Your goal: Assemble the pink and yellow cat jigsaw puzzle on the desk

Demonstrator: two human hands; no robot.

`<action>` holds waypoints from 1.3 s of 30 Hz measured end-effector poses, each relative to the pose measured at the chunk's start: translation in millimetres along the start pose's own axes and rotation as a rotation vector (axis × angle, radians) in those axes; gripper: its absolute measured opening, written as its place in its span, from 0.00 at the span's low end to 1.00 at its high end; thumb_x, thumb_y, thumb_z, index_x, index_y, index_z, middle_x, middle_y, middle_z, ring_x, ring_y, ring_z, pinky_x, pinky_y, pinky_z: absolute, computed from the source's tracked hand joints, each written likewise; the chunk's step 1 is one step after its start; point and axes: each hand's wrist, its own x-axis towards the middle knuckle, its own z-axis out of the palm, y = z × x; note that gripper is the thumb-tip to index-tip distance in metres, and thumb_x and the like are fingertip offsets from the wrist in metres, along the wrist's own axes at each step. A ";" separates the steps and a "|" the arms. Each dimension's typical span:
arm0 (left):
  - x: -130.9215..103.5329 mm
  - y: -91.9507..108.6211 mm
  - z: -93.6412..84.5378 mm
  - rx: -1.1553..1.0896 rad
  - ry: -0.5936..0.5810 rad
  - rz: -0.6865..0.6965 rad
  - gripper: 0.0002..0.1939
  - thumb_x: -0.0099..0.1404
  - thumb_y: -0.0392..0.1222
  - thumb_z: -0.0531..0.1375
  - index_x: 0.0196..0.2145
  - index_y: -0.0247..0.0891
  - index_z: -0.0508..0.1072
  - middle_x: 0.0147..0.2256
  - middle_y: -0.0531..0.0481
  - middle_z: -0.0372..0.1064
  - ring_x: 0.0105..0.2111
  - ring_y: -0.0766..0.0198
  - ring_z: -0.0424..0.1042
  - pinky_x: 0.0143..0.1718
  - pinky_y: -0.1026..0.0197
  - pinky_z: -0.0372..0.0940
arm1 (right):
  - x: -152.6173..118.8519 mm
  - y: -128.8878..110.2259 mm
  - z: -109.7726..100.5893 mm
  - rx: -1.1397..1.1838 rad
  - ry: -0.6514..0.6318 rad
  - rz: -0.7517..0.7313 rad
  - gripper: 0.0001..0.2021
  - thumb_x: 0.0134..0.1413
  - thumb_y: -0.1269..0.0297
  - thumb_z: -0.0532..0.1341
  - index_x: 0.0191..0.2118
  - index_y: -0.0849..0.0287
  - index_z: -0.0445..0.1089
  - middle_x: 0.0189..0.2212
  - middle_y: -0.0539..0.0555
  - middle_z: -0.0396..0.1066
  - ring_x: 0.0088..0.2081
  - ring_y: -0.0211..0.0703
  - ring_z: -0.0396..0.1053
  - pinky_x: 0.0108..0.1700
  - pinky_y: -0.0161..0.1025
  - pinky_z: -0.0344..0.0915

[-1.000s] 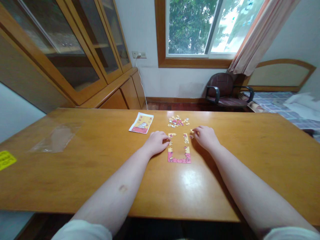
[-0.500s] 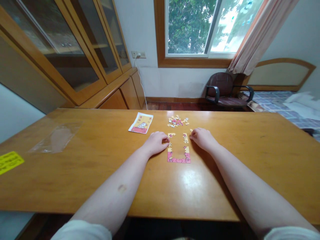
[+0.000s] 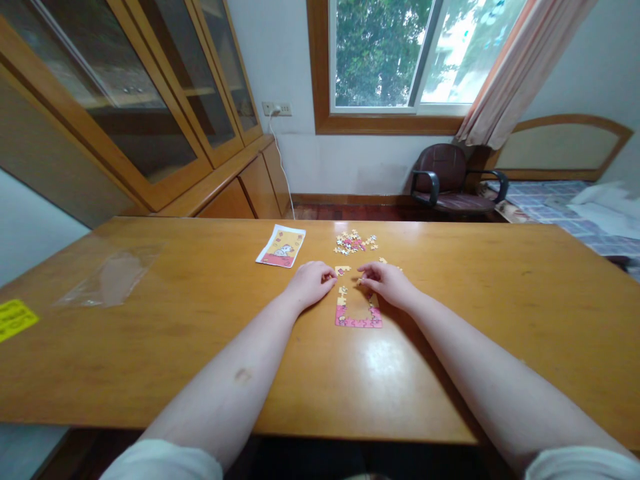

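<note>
A partly joined jigsaw puzzle border [image 3: 358, 323] lies on the table, pink along the bottom and yellow up the sides. My left hand [image 3: 314, 283] rests at its left side, fingers curled together beside a yellow corner section [image 3: 342, 270]; anything between the fingertips is hidden. Reaching over the right side, my right hand [image 3: 387, 283] pinches a small yellow puzzle piece [image 3: 359, 282] inside the outline. It covers much of the right side. Beyond the border lies a heap of loose puzzle pieces [image 3: 353, 243]. A stray piece [image 3: 383, 261] sits just beyond my right hand.
A picture card [image 3: 283, 247] showing a white animal lies left of the heap. Farther left are a clear plastic bag [image 3: 113, 277] and a yellow label [image 3: 16, 320] on the wooden table [image 3: 200, 333]. Past the table stand a glass-door cabinet [image 3: 205, 160] and an armchair [image 3: 445, 177].
My right hand has moved left from outside the border to over it, with a small piece now at its fingertips. My left hand has shifted slightly away along the left side.
</note>
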 end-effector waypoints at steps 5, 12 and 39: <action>-2.2 2.8 -1.1 -0.005 -0.049 0.109 0.08 0.60 0.43 0.59 0.36 0.44 0.78 0.33 0.50 0.72 0.37 0.61 0.68 0.43 0.59 0.62 | 0.6 -4.9 4.0 -0.063 -0.025 0.057 0.04 0.51 0.66 0.64 0.34 0.58 0.75 0.28 0.51 0.76 0.29 0.38 0.70 0.34 0.35 0.64; -2.8 4.5 -2.0 0.001 -0.066 0.128 0.08 0.59 0.43 0.61 0.35 0.43 0.78 0.33 0.50 0.72 0.37 0.61 0.68 0.43 0.59 0.61 | 7.7 -1.7 12.1 -0.361 0.090 -0.221 0.06 0.52 0.65 0.64 0.37 0.57 0.76 0.34 0.54 0.76 0.37 0.43 0.70 0.44 0.40 0.62; -14.0 25.0 -15.2 -0.034 -0.306 0.330 0.08 0.57 0.47 0.63 0.33 0.42 0.77 0.33 0.51 0.73 0.36 0.62 0.69 0.41 0.60 0.60 | -32.9 -35.6 -27.3 -0.495 -0.460 -0.018 0.12 0.37 0.56 0.69 0.30 0.55 0.71 0.28 0.50 0.73 0.28 0.42 0.68 0.27 0.35 0.58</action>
